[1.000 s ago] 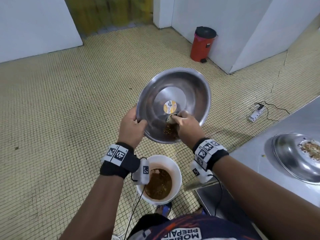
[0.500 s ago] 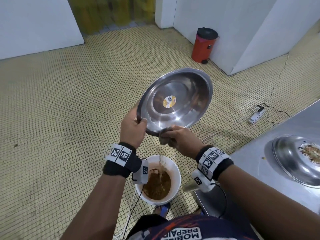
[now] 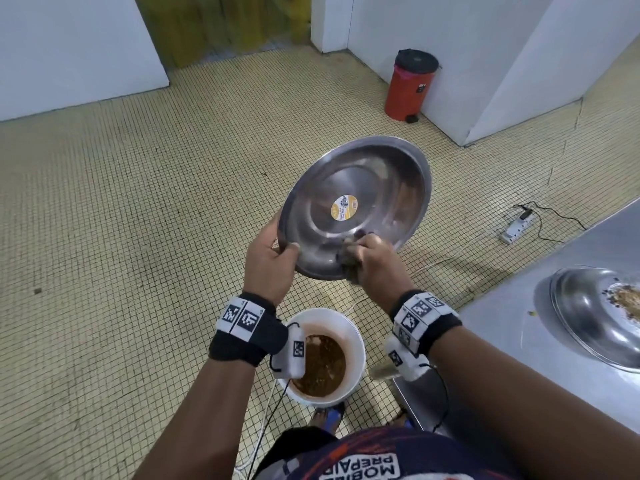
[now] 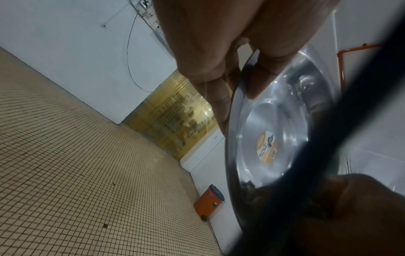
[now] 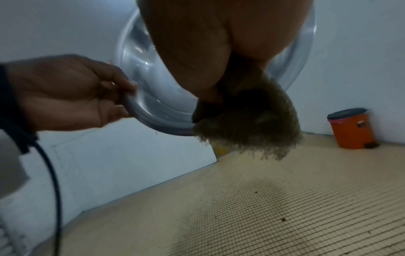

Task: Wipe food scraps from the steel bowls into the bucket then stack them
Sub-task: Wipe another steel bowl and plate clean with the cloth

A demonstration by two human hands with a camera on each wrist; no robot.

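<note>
Standing at six o'clock, the white bucket [image 3: 325, 356] waits under the tilted steel bowl [image 3: 356, 206]. Left hand [image 3: 268, 261] pinches its nine o'clock rim; right hand [image 3: 375, 263] clutches a rag [image 5: 247, 124]. Slippery steel may twist free, flinging scraps onto tiles.

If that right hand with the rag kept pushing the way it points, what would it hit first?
Probably the inner wall of the tilted round steel bowl: the right hand already presses its brownish rag there.

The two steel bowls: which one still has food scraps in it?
The bowl on the counter at the right, with brown scraps; the held bowl looks wiped clean.
</note>
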